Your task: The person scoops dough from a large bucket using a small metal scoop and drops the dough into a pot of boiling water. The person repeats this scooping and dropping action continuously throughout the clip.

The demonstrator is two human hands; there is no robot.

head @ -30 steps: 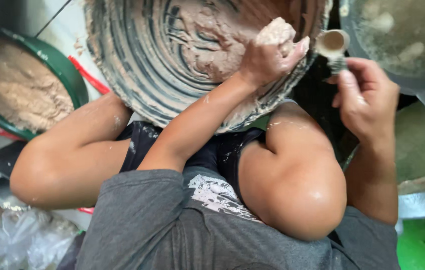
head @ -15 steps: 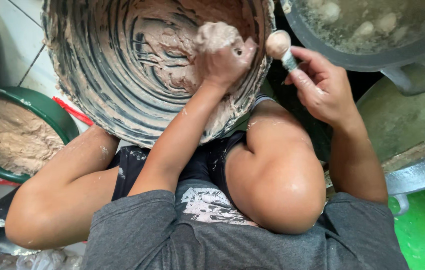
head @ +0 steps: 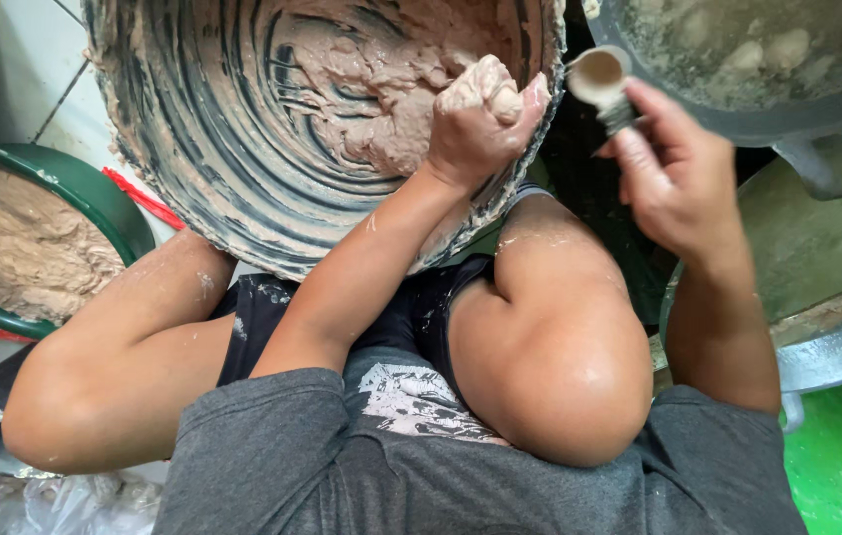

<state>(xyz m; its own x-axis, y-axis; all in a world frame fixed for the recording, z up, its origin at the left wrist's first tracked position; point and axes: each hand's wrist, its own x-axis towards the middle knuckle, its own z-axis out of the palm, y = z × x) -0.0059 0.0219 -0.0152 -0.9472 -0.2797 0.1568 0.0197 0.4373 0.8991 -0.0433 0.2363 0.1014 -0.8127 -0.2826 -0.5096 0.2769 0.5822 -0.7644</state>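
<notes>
Paste [head: 381,89] is gathered inside the big ribbed basin [head: 233,188], which is propped between the knees; a lump is squeezed in the fully closed left hand [head: 475,124]; a small spoon [head: 604,84] is pinched by the right hand [head: 679,173] beside the rim, fingers curled on its handle.

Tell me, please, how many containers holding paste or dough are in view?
3. The large grey basin lies between the knees, the left hand squeezing paste in it. The green bowl lies at the left edge. The grey tub is top right. Others may lie outside the frame.
</notes>
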